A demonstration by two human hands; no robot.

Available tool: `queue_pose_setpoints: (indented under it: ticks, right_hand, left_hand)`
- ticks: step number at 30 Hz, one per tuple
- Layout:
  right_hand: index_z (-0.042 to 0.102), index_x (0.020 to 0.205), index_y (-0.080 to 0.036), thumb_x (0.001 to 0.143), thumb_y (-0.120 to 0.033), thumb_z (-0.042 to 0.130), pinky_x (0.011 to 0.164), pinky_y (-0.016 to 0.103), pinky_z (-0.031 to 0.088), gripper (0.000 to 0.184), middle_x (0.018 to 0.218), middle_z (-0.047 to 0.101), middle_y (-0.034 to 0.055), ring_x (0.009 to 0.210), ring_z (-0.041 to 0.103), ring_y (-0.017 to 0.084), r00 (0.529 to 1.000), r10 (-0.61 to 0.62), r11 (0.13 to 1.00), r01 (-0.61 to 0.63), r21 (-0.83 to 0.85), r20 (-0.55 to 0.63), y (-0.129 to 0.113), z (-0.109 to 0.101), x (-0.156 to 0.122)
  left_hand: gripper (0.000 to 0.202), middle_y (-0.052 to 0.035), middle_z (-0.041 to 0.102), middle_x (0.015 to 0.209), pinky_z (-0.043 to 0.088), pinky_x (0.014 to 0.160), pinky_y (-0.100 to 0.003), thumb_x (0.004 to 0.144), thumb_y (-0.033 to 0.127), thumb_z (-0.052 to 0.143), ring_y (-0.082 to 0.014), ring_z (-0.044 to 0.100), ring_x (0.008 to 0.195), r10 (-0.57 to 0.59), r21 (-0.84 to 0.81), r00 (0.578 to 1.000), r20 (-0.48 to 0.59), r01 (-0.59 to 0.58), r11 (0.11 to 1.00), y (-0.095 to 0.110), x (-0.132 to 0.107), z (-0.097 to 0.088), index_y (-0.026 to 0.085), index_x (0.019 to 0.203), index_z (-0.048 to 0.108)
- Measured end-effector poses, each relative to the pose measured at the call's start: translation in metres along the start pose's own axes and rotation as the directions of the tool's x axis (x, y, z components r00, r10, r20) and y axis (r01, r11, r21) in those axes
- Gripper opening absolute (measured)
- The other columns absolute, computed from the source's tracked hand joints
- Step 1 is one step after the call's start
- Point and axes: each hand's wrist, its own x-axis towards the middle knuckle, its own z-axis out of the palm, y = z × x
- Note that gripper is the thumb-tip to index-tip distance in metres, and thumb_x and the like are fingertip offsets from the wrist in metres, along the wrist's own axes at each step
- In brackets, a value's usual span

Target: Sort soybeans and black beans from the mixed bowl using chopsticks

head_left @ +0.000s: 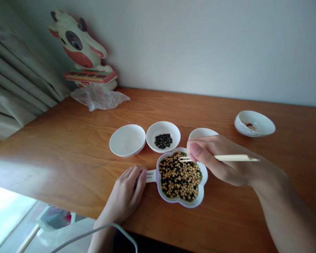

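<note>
My left hand (129, 191) is closed around the handle of a flower-shaped pan (204, 179), white with a pale purple outside. Mixed beans (180, 177) fill it: yellow soybeans, black beans and some green ones at the edges. Over its right side, my right hand (217, 158) grips a pair of wooden chopsticks (234, 158), whose tips reach down to the beans near the top of the pan. Whether a bean is pinched between them I cannot tell. Just behind the pan stands a white bowl (175, 131) with black beans (163, 141) in it.
Left of it is a bare white bowl (127, 140). Another white bowl (202, 132) is partly hidden by my right hand. At the back right, a bowl (265, 128) holds a few brownish bits. A cow toy keyboard (86, 52) and plastic bag (100, 98) are back left; a cable (94, 230) crosses in front.
</note>
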Motion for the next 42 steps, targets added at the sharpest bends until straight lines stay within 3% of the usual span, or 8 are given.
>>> queue_pose_setpoints:
  ticks: [8, 26, 42]
  right_hand:
    - [0.052, 0.075, -0.020, 0.112, -0.048, 0.033, 0.069, 0.033, 0.034, 0.049, 0.070, 0.057, -0.0011, 0.065, 0.048, 0.013, 1.000, -0.010, 1.000, 0.010, 0.003, -0.001, -0.001, 0.003, 0.003]
    - [0.048, 0.075, -0.021, 0.112, -0.049, 0.030, 0.064, 0.031, 0.032, 0.050, 0.070, 0.050, -0.0019, 0.063, 0.043, 0.012, 0.994, 0.096, 0.995, -0.097, 0.007, 0.054, 0.006, -0.002, -0.008]
    - [0.055, 0.079, -0.021, 0.110, -0.057, 0.027, 0.066, 0.035, 0.032, 0.055, 0.074, 0.058, -0.0002, 0.067, 0.048, 0.014, 0.980, 0.189, 0.982, -0.190, 0.012, 0.061, 0.006, -0.007, -0.010]
  left_hand:
    - [0.023, -0.0019, 0.067, 0.087, 0.048, 0.074, -0.031, 0.111, 0.030, 0.043, -0.0196, 0.065, 0.079, 0.002, -0.001, 1.000, 0.000, -0.002, 1.000, 0.000, -0.001, 0.000, 0.025, 0.092, 0.054]
    - [0.024, -0.0006, 0.064, 0.088, 0.046, 0.078, -0.030, 0.112, 0.032, 0.043, -0.0181, 0.063, 0.079, 0.000, -0.024, 1.000, 0.008, 0.000, 1.000, -0.002, -0.001, 0.001, 0.024, 0.092, 0.053]
    - [0.027, -0.0011, 0.064, 0.085, 0.046, 0.075, -0.031, 0.111, 0.033, 0.042, -0.0185, 0.062, 0.076, -0.011, -0.012, 1.000, 0.004, 0.011, 1.000, -0.003, -0.002, 0.002, 0.024, 0.088, 0.052]
